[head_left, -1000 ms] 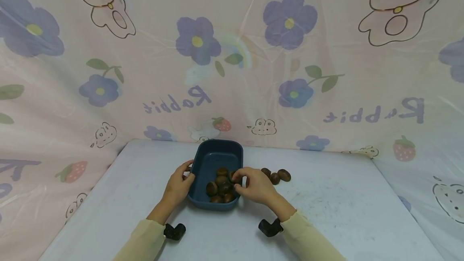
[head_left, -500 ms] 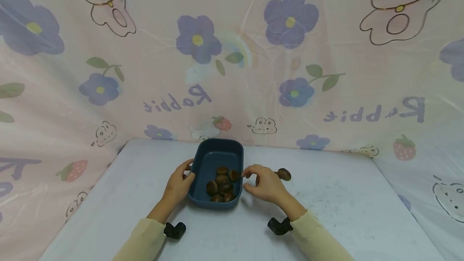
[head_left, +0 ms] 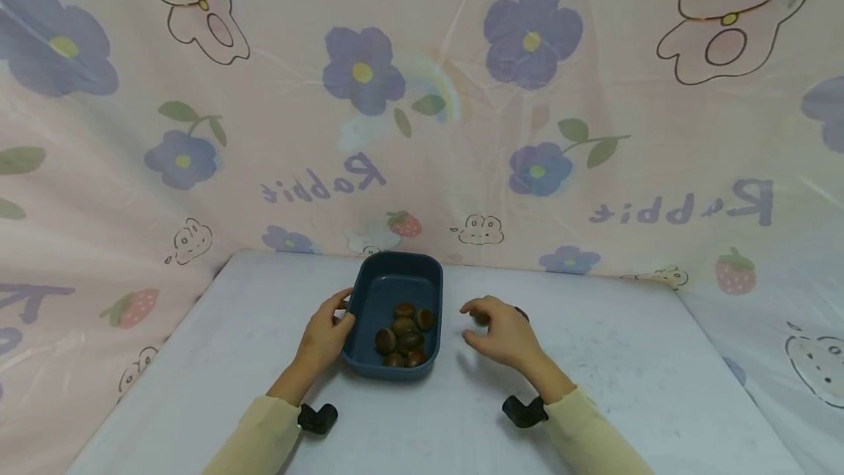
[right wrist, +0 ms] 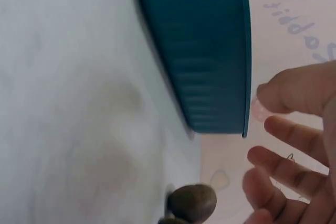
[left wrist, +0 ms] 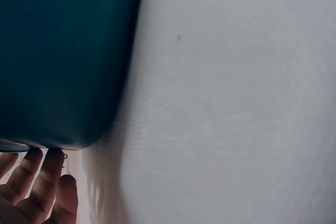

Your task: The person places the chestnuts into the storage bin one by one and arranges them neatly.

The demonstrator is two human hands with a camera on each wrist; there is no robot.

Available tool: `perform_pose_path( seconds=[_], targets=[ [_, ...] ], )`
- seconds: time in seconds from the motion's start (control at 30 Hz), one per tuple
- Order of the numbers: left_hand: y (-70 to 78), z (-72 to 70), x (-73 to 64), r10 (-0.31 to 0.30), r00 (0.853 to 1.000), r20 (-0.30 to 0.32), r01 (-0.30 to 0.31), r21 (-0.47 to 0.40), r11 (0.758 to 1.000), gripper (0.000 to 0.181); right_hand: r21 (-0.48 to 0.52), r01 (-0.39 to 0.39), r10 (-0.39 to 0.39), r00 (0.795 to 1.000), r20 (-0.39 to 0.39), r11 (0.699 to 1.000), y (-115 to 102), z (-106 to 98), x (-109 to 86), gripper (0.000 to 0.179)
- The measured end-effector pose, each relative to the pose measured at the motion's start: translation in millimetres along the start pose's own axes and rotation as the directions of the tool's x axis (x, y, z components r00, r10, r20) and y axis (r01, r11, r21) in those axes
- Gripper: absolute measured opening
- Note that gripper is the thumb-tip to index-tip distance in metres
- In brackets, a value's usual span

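Note:
A dark blue rectangular box (head_left: 395, 374) stands on the table with several brown chestnuts (head_left: 403, 326) gathered in its near right part. My left hand (head_left: 324, 336) rests at the box's left side; in the left wrist view its fingertips (left wrist: 52, 153) touch the outer wall. To the right of the box, my right hand (head_left: 504, 332) hovers over the table, fingers loosely bent and nothing between them. Loose chestnuts lie beneath and behind it, mostly hidden by the hand; one chestnut (head_left: 522, 312) peeks out past the knuckles. A chestnut (right wrist: 193, 203) also shows below the fingers in the right wrist view.
The white table (head_left: 633, 372) ends at the back against a hanging cloth (head_left: 435, 152) printed with flowers and rabbits. Black wrist-worn pieces sit by each sleeve, one at the left wrist (head_left: 318, 418) and one at the right wrist (head_left: 524, 411).
My right hand has let go of a chestnut inside the box, lifted out and moved right, over the loose chestnuts. The left hand and the box have stayed in place.

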State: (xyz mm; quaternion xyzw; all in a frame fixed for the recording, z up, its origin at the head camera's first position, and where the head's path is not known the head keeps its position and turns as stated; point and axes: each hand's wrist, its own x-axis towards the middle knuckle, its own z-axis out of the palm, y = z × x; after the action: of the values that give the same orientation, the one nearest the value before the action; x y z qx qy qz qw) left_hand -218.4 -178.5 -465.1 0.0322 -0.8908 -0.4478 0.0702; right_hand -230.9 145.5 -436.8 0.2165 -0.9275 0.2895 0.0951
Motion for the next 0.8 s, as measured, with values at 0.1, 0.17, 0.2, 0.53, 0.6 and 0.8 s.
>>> perform_pose_path(
  seconds=[0.1,0.17,0.2,0.53,0.6,0.8],
  targets=[
    [0.5,-0.1,-0.1,0.000,1.000,-0.001,0.000,0.000,1.000,0.050,-0.026,-0.029,0.029,1.000,0.008,0.999,3.1,-2.5,-1.0,0.035],
    [0.3,-0.1,0.0,0.001,1.000,-0.001,-0.001,-0.001,1.000,0.051,-0.036,-0.044,0.045,0.999,0.018,0.998,5.6,-3.6,-1.6,0.037],
    [0.3,-0.1,0.0,0.000,1.000,0.000,0.000,-0.001,1.000,0.051,-0.042,-0.047,0.048,0.999,0.021,0.998,7.0,-3.8,-1.9,0.037],
    [-0.4,1.4,-0.5,0.007,1.000,-0.010,-0.007,-0.004,1.000,0.050,-0.089,-0.101,0.103,0.994,0.020,0.991,24.5,-1.7,-1.6,0.040],
    [-0.1,1.3,-0.4,0.007,1.000,-0.011,-0.007,-0.006,1.000,0.050,-0.098,-0.114,0.116,0.993,0.018,0.989,26.8,-1.4,-0.9,0.041],
    [0.6,0.5,-0.3,0.007,1.000,-0.009,-0.007,-0.004,1.000,0.050,-0.119,-0.138,0.140,0.990,0.010,0.983,31.1,0.4,3.9,0.043]
  ],
)
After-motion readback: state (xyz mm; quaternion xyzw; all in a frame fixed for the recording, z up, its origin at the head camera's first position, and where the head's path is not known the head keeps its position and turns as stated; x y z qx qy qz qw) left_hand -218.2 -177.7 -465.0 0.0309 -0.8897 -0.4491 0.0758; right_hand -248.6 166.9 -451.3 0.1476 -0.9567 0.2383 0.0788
